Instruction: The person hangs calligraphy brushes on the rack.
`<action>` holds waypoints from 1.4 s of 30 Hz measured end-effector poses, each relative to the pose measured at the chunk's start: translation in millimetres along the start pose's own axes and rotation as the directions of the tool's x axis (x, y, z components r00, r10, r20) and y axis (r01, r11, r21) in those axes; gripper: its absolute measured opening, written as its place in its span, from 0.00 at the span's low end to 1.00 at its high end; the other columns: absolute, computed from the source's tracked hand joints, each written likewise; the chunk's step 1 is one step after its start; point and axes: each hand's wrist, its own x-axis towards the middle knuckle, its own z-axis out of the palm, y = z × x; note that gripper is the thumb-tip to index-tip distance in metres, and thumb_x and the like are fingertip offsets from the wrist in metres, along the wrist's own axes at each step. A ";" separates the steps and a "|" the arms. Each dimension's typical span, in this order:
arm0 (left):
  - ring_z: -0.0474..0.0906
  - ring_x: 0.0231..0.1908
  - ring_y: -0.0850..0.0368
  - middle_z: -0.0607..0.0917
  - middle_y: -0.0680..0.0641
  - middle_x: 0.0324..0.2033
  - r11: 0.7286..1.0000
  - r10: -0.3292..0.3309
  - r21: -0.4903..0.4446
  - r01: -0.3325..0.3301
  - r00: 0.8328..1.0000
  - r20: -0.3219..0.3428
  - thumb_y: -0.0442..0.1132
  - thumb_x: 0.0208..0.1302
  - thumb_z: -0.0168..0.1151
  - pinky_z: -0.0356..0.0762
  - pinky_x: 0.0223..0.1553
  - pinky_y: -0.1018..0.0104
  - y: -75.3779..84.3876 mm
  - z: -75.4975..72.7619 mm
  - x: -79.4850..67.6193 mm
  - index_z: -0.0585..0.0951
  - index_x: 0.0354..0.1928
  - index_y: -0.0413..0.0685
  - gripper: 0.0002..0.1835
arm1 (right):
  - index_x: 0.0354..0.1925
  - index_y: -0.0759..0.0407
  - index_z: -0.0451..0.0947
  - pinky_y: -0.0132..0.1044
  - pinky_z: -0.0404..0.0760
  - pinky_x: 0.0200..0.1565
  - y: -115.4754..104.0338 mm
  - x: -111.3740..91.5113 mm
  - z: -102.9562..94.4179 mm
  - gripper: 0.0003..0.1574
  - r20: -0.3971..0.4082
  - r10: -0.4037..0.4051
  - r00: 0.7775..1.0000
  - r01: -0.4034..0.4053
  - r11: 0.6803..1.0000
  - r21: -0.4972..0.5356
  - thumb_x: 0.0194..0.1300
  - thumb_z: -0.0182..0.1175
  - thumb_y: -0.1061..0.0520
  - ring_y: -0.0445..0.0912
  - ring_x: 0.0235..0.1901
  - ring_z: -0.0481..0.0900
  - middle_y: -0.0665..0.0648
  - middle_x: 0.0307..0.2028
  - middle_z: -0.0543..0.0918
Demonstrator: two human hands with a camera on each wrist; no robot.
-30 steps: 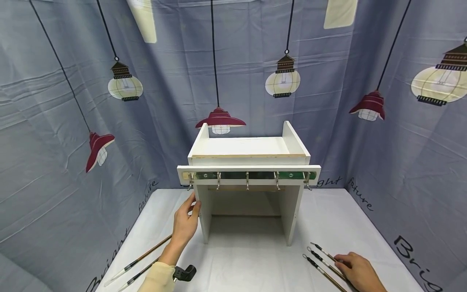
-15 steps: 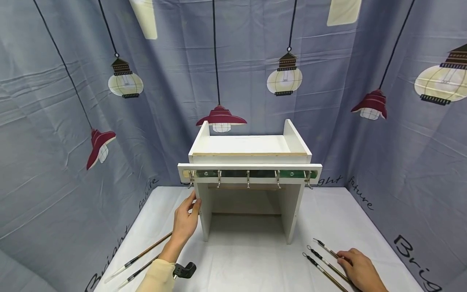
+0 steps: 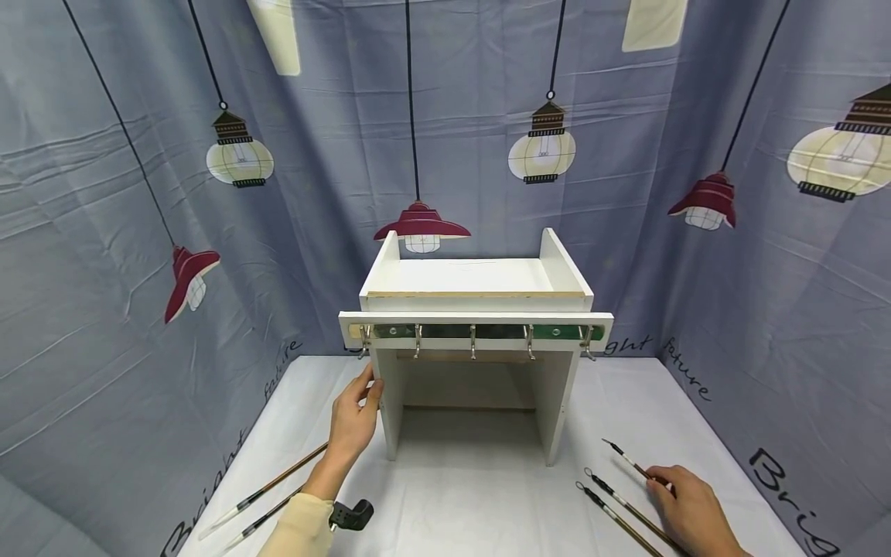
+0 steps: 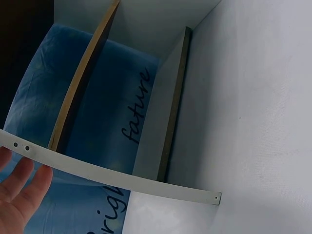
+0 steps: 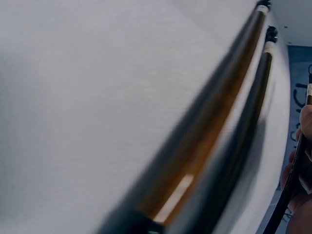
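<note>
A white wooden shelf unit [image 3: 480, 304] stands mid-table with a hook rail [image 3: 438, 319] across its front. My left hand [image 3: 353, 422] touches the front edge of its left side panel [image 3: 388, 410]; in the left wrist view the straight fingers [image 4: 33, 190] meet the panel's outer face. At the right, my right hand [image 3: 692, 503] pinches a thin writing brush [image 3: 622, 451], its looped end pointing away and tilted up. The rest of that brush is hidden by the hand. Two more brushes [image 3: 623, 522] with hanging loops lie close to its left.
Two brushes [image 3: 278, 478] with pale bristles lie at the left, partly behind the left forearm. Several metal hooks [image 3: 473, 340] hang along the rail. A printed grey-blue curtain [image 3: 313, 155] surrounds the white table [image 3: 452, 503].
My right hand has drawn its brush away from the other two, moving it slightly right and raising its looped end. The left hand keeps its place on the panel.
</note>
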 end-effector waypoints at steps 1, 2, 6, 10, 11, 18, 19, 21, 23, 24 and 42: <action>0.87 0.50 0.41 0.86 0.39 0.57 1.000 0.001 0.001 -0.001 1.000 -0.002 0.43 0.77 0.59 0.86 0.47 0.52 0.0 0.0 0.0 0.74 0.72 0.42 0.26 | 0.50 0.65 0.85 0.45 0.77 0.34 -1.1 -0.3 -1.8 0.14 -0.031 -0.020 0.999 0.020 1.000 -0.004 0.69 0.66 0.59 0.45 0.32 0.76 0.56 0.38 0.85; 0.87 0.50 0.41 0.86 0.39 0.57 1.000 0.004 0.000 -0.004 1.000 -0.005 0.42 0.77 0.59 0.86 0.47 0.53 -0.3 0.1 0.1 0.74 0.72 0.41 0.26 | 0.49 0.64 0.85 0.43 0.76 0.33 -2.0 -0.6 -3.3 0.12 -0.065 -0.042 0.997 0.042 0.999 -0.006 0.68 0.66 0.60 0.44 0.31 0.75 0.55 0.38 0.85; 0.87 0.50 0.40 0.86 0.39 0.56 1.000 0.019 0.005 -0.019 1.000 -0.012 0.42 0.77 0.59 0.86 0.48 0.52 -0.4 0.6 0.4 0.74 0.71 0.40 0.25 | 0.45 0.63 0.86 0.38 0.71 0.29 -7.0 -1.3 -7.4 0.10 -0.167 -0.087 0.982 0.084 0.996 -0.026 0.66 0.68 0.62 0.43 0.28 0.72 0.54 0.35 0.84; 0.87 0.51 0.40 0.86 0.39 0.57 1.000 0.016 0.006 -0.016 1.000 0.000 0.41 0.77 0.59 0.85 0.50 0.47 0.4 0.4 0.0 0.74 0.72 0.40 0.26 | 0.43 0.63 0.86 0.36 0.69 0.27 -14.3 -2.1 -10.9 0.09 -0.227 -0.100 0.969 0.094 0.995 -0.034 0.63 0.70 0.62 0.42 0.27 0.71 0.54 0.33 0.84; 0.87 0.51 0.41 0.86 0.40 0.57 1.000 0.013 0.005 -0.013 1.000 0.004 0.42 0.77 0.59 0.85 0.50 0.47 0.8 0.1 -0.1 0.74 0.72 0.40 0.26 | 0.43 0.62 0.86 0.36 0.69 0.27 -16.4 -2.2 -12.0 0.09 -0.246 -0.105 0.964 0.099 0.994 -0.036 0.63 0.70 0.62 0.42 0.27 0.71 0.54 0.33 0.83; 0.87 0.51 0.43 0.86 0.41 0.58 1.000 -0.012 -0.010 0.012 1.000 0.016 0.42 0.77 0.59 0.85 0.50 0.48 1.6 -1.5 -0.3 0.74 0.72 0.44 0.26 | 0.40 0.59 0.86 0.34 0.69 0.25 -29.1 -1.2 -20.7 0.10 -0.403 -0.177 0.898 0.180 0.983 -0.031 0.58 0.74 0.64 0.33 0.26 0.69 0.51 0.31 0.83; 0.88 0.51 0.43 0.86 0.41 0.58 1.000 -0.013 -0.010 0.013 1.000 0.014 0.42 0.77 0.59 0.85 0.51 0.47 1.0 -1.3 -0.6 0.74 0.72 0.44 0.25 | 0.40 0.58 0.86 0.34 0.69 0.25 -30.9 -1.4 -21.4 0.10 -0.416 -0.182 0.891 0.185 0.982 -0.033 0.58 0.74 0.64 0.32 0.26 0.68 0.50 0.31 0.83; 0.87 0.51 0.42 0.86 0.40 0.58 1.000 -0.011 -0.008 0.012 1.000 0.010 0.42 0.77 0.59 0.85 0.51 0.45 0.2 -0.7 -1.4 0.74 0.72 0.43 0.26 | 0.40 0.58 0.86 0.34 0.69 0.25 -35.5 -1.6 -23.4 0.11 -0.430 -0.189 0.883 0.193 0.981 -0.035 0.58 0.74 0.64 0.32 0.26 0.68 0.50 0.30 0.83; 0.87 0.52 0.41 0.86 0.39 0.58 1.000 -0.012 -0.008 0.012 1.000 0.005 0.42 0.77 0.59 0.84 0.52 0.43 -0.6 -0.1 -2.2 0.74 0.72 0.42 0.26 | 0.40 0.58 0.85 0.33 0.69 0.25 -40.4 -2.3 -26.4 0.11 -0.440 -0.191 0.878 0.194 0.980 -0.039 0.58 0.74 0.65 0.33 0.26 0.68 0.51 0.30 0.83; 0.87 0.52 0.41 0.86 0.39 0.58 1.000 -0.013 -0.008 0.013 1.000 0.004 0.42 0.77 0.59 0.84 0.52 0.43 -0.9 0.2 -2.3 0.74 0.72 0.42 0.26 | 0.40 0.58 0.85 0.33 0.69 0.25 -43.0 -2.5 -28.2 0.11 -0.446 -0.191 0.874 0.194 0.980 -0.041 0.58 0.74 0.65 0.33 0.26 0.69 0.51 0.30 0.83; 0.87 0.51 0.41 0.86 0.40 0.58 1.000 -0.023 0.002 0.023 1.000 -0.015 0.42 0.77 0.59 0.83 0.52 0.44 1.9 2.2 -1.9 0.73 0.72 0.40 0.26 | 0.42 0.59 0.85 0.18 0.67 0.28 -88.1 -8.9 -57.5 0.17 -0.565 -0.260 0.783 0.318 0.948 0.006 0.53 0.77 0.68 0.28 0.27 0.71 0.51 0.30 0.83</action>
